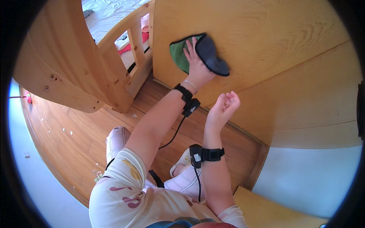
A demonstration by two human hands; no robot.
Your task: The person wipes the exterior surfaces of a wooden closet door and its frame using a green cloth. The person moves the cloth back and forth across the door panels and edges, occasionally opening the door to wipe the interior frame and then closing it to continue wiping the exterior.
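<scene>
My left hand (199, 67) presses a green and grey cloth (214, 55) with black edging against a yellow-brown wood-grain panel (256, 37). The cloth's grey side folds over part of the hand and hides the thumb; some fingers lie spread on the green side. Lower and to the right, my right hand (223, 108) is held up in front of the panel's lower part, fingers loosely curled inward with nothing in them. Each wrist wears a black strap with a small cabled box.
A pine bed frame (117, 82) with a slatted rail stands left of the panel, bedding (114, 14) beyond it. Small white scraps (71, 132) lie on the wooden floor (85, 142). A white wall (308, 173) meets the panel at lower right, above a yellow wooden surface (268, 205).
</scene>
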